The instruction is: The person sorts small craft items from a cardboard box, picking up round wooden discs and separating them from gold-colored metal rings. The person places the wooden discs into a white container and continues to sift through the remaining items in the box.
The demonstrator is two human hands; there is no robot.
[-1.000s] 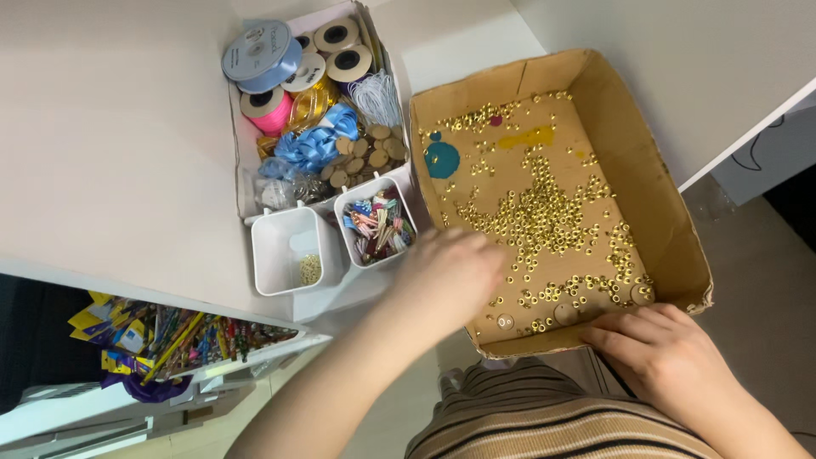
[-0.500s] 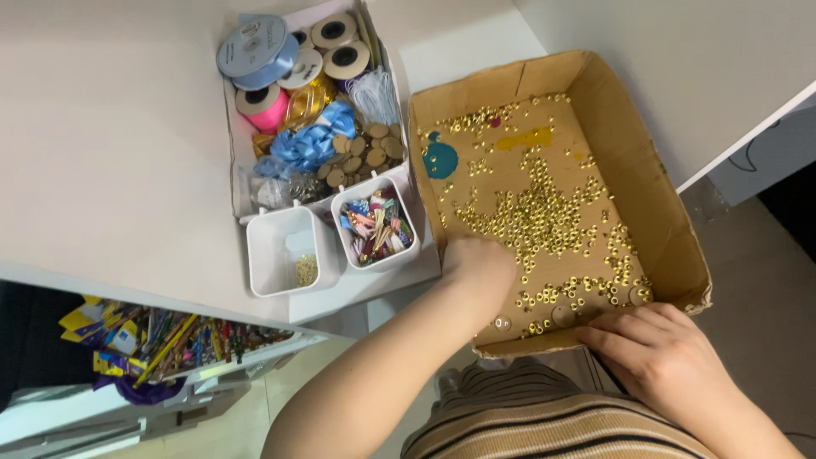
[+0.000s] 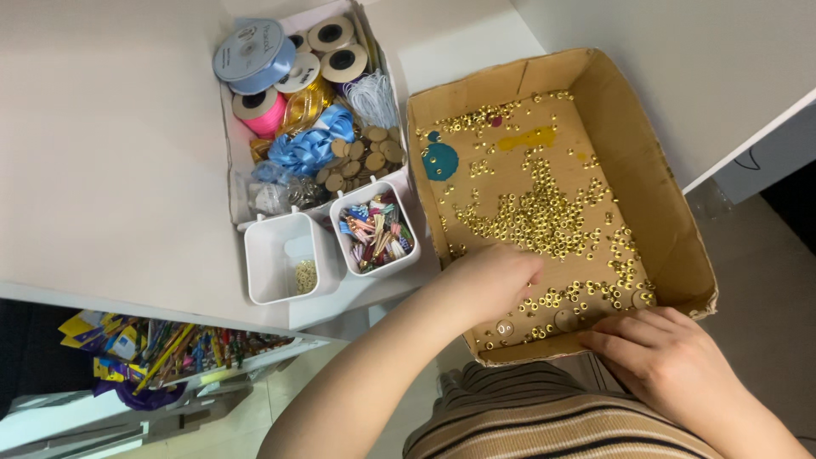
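The left hand (image 3: 489, 280) reaches into the cardboard tray (image 3: 671, 221), fingers curled together over the gold beads (image 3: 544, 217) strewn on its floor; whether it pinches any, I cannot tell. The right hand (image 3: 671, 357) clamps the tray's near edge; gathering seems underway, and next calls for a careful pinch.

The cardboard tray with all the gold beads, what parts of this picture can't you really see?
- Head view: left hand covers the beads beneath it; whether its fingers pinch one is hidden.
- Right hand hides part of the cardboard tray near edge.
- Gold beads are too small to show their holes clearly.
- Small white cup: its tiny gold contents are too small to identify.
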